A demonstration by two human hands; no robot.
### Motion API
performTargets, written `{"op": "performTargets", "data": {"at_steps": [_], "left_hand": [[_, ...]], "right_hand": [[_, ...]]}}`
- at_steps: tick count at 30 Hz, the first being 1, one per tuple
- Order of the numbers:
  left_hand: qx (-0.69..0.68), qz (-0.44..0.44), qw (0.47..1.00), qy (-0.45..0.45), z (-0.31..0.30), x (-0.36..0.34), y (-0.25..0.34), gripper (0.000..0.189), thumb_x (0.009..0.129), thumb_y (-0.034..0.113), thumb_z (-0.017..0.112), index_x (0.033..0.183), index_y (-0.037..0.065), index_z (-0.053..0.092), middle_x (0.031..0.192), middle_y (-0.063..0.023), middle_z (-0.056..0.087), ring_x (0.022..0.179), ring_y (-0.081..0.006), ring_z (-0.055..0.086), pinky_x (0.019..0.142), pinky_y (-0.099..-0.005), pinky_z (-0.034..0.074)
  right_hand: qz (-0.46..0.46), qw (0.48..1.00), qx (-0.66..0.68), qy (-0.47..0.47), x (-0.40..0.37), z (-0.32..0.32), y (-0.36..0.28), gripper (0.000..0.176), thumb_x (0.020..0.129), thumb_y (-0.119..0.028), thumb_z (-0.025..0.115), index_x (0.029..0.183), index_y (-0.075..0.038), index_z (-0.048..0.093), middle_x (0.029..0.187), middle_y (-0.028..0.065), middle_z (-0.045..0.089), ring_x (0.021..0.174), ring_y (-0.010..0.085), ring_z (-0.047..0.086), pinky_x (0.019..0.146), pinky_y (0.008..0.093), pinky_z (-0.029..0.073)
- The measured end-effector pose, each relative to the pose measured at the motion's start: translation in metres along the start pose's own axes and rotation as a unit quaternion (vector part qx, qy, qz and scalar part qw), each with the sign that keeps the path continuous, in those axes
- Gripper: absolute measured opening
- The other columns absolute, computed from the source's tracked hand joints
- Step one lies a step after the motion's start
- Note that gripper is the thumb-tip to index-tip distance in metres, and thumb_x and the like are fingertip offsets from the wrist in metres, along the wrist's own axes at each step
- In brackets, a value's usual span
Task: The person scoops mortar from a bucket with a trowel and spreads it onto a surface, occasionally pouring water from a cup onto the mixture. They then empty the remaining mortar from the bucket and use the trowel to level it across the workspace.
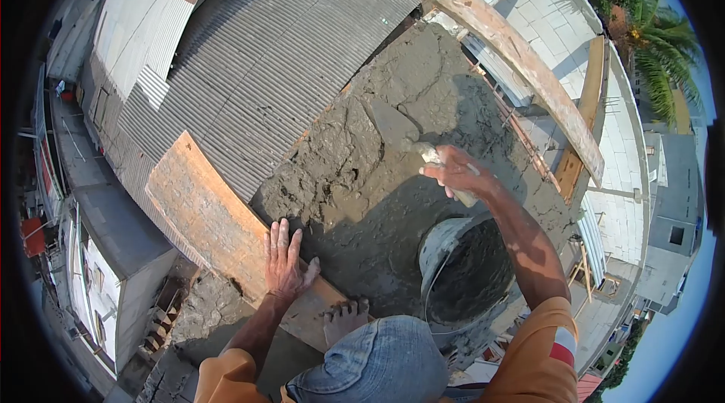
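My right hand (462,172) is wrapped round the handle of a trowel (394,125), whose blade lies against the wet grey mortar (332,161). With fingers stretched out, my left hand (285,261) rests on the inner edge of a mortar-smeared wooden board (204,199). A bucket (436,246) with a wire handle stands in the mortar below my right forearm, and grey mortar shows inside it. My bare foot (345,320) is beside the board, close to my left hand.
A corrugated roof (272,48) adjoins the mortar at upper left. A long plank (491,29) curves across the upper right, above a pale block wall (547,6). Thin rods (521,120) line the right edge of the mortar. Buildings stand lower down on both sides.
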State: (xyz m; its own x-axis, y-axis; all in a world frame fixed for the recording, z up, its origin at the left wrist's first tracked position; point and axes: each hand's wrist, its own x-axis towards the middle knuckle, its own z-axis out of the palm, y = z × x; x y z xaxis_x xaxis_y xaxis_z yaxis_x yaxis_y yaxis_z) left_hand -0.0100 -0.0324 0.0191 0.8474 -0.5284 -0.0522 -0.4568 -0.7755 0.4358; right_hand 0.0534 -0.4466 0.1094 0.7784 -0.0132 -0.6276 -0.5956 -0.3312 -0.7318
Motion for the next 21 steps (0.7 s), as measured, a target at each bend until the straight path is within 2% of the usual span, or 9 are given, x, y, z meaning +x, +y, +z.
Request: {"op": "performTargets", "data": {"at_steps": [2,3,4,6,10,13,15,18,21], "left_hand": [[0.006,0.003,1.0,0.004,0.0,0.001,0.0,0.076,0.072,0.031,0.074,0.136,0.003,0.045,0.152,-0.0229,0.031,0.144,-0.0386,0.024,0.118,-0.0534,0.017],[0.003,0.006,1.0,0.009,0.0,0.001,0.0,0.076,0.072,0.031,0.074,0.136,0.003,0.045,0.152,-0.0227,0.03,0.144,-0.0386,0.024,0.118,-0.0531,0.017],[0.001,0.006,1.0,0.012,0.0,0.0,0.0,0.076,0.072,0.031,0.074,0.136,0.003,0.045,0.152,-0.0225,0.03,0.144,-0.0386,0.024,0.118,-0.0528,0.017],[0.003,0.0,1.0,0.01,0.0,0.0,0.0,0.076,0.072,0.031,0.074,0.136,0.004,0.045,0.153,-0.0223,0.03,0.144,-0.0386,0.023,0.118,-0.0525,0.017],[0.002,0.005,1.0,0.017,-0.001,0.0,0.0,0.075,0.072,0.031,0.074,0.137,0.006,0.045,0.153,-0.0216,0.028,0.144,-0.0385,0.023,0.118,-0.0515,0.017],[-0.003,0.001,1.0,0.01,-0.002,-0.001,0.001,0.074,0.074,0.031,0.073,0.137,0.006,0.045,0.153,-0.0215,0.028,0.145,-0.0386,0.022,0.118,-0.0512,0.018],[-0.006,0.0,1.0,0.013,-0.001,0.002,-0.001,0.073,0.074,0.031,0.073,0.137,0.006,0.044,0.154,-0.0215,0.028,0.145,-0.0386,0.022,0.118,-0.0512,0.018],[-0.007,0.009,1.0,0.017,0.0,-0.001,-0.001,0.074,0.073,0.031,0.074,0.136,0.006,0.045,0.154,-0.0215,0.028,0.145,-0.0384,0.022,0.118,-0.0514,0.017],[-0.005,0.01,1.0,0.022,0.0,0.0,0.0,0.074,0.073,0.03,0.074,0.136,0.006,0.045,0.154,-0.0214,0.028,0.145,-0.0384,0.022,0.118,-0.0518,0.017]], "right_hand": [[0.082,0.968,-0.237,-0.015,-0.005,0.017,-0.021,0.045,0.087,-0.036,0.068,0.101,0.005,0.057,0.074,0.0171,0.063,0.05,0.0187,0.062,0.05,0.0387,0.048],[0.094,0.964,-0.248,-0.024,-0.009,0.014,-0.025,0.05,0.086,-0.04,0.068,0.103,0.006,0.057,0.077,0.0212,0.064,0.062,0.0275,0.068,0.057,0.0413,0.05],[0.092,0.964,-0.247,-0.025,-0.008,0.013,-0.016,0.05,0.086,-0.04,0.068,0.103,0.006,0.057,0.077,0.0212,0.064,0.062,0.0275,0.068,0.057,0.0413,0.05],[-0.138,0.909,-0.379,0.103,0.0,0.013,0.002,0.05,0.084,-0.037,0.069,0.107,0.005,0.057,0.083,0.0236,0.066,0.075,0.0355,0.069,0.066,0.0451,0.053],[-0.126,0.902,-0.408,0.055,-0.004,0.025,-0.004,0.05,0.084,-0.032,0.069,0.117,0.002,0.053,0.084,0.0217,0.066,0.084,0.04,0.066,0.073,0.0479,0.051],[-0.048,0.858,-0.507,0.061,-0.003,0.031,-0.004,0.048,0.084,-0.031,0.069,0.117,-0.001,0.051,0.087,0.0195,0.067,0.088,0.0403,0.066,0.073,0.0493,0.051],[-0.039,0.873,-0.472,0.118,0.009,0.006,0.0,0.041,0.083,-0.03,0.07,0.108,-0.004,0.052,0.096,0.0224,0.067,0.097,0.0431,0.064,0.081,0.0539,0.05],[-0.008,0.864,-0.467,0.186,0.023,-0.022,0.008,0.041,0.082,-0.03,0.07,0.11,-0.006,0.053,0.099,0.0222,0.066,0.101,0.042,0.063,0.083,0.0538,0.049],[-0.005,0.866,-0.459,0.199,0.029,-0.034,0.007,0.044,0.082,-0.032,0.071,0.111,-0.005,0.052,0.097,0.0223,0.066,0.098,0.0425,0.063,0.081,0.0534,0.049]]}}
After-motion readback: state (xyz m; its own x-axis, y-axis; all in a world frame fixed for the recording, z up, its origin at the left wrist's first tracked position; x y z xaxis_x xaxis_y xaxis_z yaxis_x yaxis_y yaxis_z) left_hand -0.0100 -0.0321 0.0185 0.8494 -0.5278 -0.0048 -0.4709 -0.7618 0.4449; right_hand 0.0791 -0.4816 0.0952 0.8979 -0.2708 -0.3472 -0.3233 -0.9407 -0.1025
